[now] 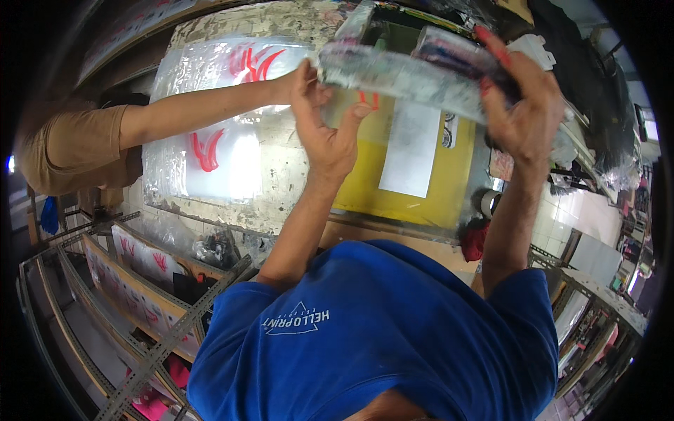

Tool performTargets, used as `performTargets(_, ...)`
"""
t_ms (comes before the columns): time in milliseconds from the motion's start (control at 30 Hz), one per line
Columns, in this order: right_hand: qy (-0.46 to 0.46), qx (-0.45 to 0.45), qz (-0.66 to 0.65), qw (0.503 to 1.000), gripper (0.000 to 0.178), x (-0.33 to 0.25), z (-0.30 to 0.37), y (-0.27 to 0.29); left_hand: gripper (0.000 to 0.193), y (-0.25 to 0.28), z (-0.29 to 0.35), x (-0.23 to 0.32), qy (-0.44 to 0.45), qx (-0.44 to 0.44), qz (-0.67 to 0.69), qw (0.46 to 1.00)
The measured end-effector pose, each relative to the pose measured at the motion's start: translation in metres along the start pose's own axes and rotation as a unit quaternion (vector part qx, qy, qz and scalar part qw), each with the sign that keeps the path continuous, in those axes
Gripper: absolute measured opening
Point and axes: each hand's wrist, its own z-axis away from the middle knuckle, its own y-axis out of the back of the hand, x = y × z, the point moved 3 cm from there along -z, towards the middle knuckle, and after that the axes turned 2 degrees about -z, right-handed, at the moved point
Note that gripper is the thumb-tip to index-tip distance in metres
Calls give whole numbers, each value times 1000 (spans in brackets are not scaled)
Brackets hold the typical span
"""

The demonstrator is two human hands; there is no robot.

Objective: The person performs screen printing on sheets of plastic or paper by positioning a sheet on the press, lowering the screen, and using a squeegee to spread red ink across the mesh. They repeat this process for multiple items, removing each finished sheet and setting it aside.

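An ink-stained screen-printing frame (404,76) hangs tilted over the far side of the table, its near bar smeared by motion. My right hand (525,112), with red ink on its fingers, grips the right end. At the left end my left hand (326,140) is raised, thumb spread away from the fingers; the fingertips are beside the corner, and whether they touch is unclear. Under the frame lies a yellow surface (361,179) with a white sheet (411,151) on it. A co-worker's bare arm (210,109) reaches in from the left, its hand partly hidden behind mine.
Left on the table (281,165), clear plastic sheets (232,168) carry red brush-like prints. A metal rack (151,309) with printed boards stands at lower left. A dark red cloth (475,242) and a roll of tape (490,203) are near my right forearm. Shelving is at far right.
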Motion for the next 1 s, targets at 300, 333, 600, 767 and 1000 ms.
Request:
performTargets(300,0,97,22,995,42,-3,-83,20,24,70,2,-125,-70,-64,-393,915)
performTargets(333,-13,82,22,996,41,2,-88,19,24,84,4,-142,-42,-31,-447,893)
performTargets(600,-40,41,45,997,46,91,-98,7,10,112,-2,-178,17,-56,-523,850)
performTargets(767,-45,82,37,995,41,68,-96,13,9,88,-12,-142,-34,-45,-398,915)
performTargets(1000,-46,76,-44,995,38,22,-95,23,27,11,48,-84,12,-313,-271,910)
